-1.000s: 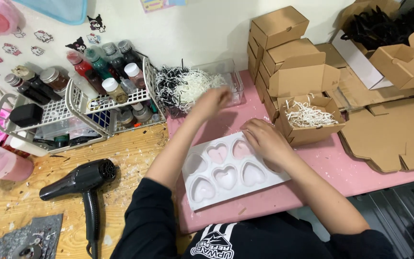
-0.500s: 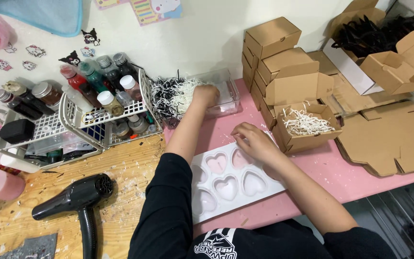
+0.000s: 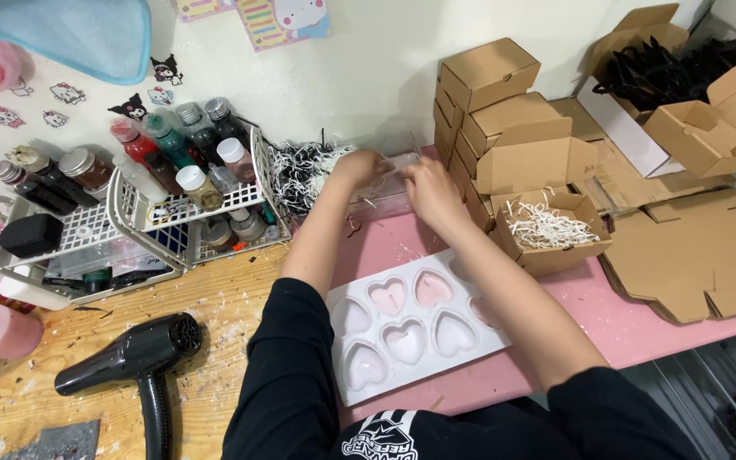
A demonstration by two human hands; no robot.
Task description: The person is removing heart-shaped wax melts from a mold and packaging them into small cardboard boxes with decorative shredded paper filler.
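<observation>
**Both hands at the clear tub of shredded paper**

Left hand [image 3: 358,168] and right hand [image 3: 430,192] meet at the clear tub [image 3: 385,183] at 12 o'clock on the pink counter [image 3: 641,328], probably to gather shredded paper [image 3: 304,170]. Fingers curl; whether they pinch shreds cannot be told. The heart mould [image 3: 411,328] lies at 6 o'clock, untouched; an open box [image 3: 551,230] waits at 3 o'clock.

We have both arms stretched forward, away from our body, toward the far edge of the pink tabletop [image 3: 658,328]. Black sleeves are pushed up to our elbows, leaving the forearms bare. Our left hand [image 3: 358,167] lies palm down, fingers curled and reaching ahead. Our right hand [image 3: 430,189] sits just beside it, fingers bent inward toward the left hand, the two nearly meeting.
</observation>
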